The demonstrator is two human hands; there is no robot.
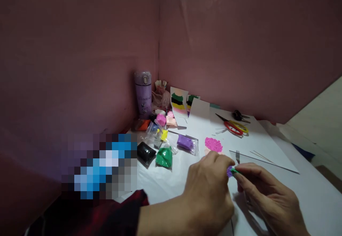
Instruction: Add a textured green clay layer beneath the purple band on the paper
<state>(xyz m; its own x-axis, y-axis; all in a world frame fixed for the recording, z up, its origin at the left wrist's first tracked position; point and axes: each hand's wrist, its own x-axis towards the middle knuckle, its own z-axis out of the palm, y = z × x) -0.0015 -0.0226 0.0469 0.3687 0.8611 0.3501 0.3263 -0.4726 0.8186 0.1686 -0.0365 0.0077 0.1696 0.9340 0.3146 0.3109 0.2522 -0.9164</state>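
Purple-and-green piece (229, 172) is held between left hand (210, 186) and right hand (271, 191)

Between left hand (210, 188) and right hand (272, 195): narrow gap, bridged by purple-and-green piece (229, 172). Directly beyond: fork (237, 156) and pink patch (213, 144), both low; overhead clearance. Leftward: black packet (146, 154), green packet (164, 157), purple packet (185, 142) obstruct; bottle (143, 95) upright in corner. Open lanes: white sheet (258, 136) between scissors (232, 127) and thin sticks (263, 156); tabletop (311, 193) right of right hand.
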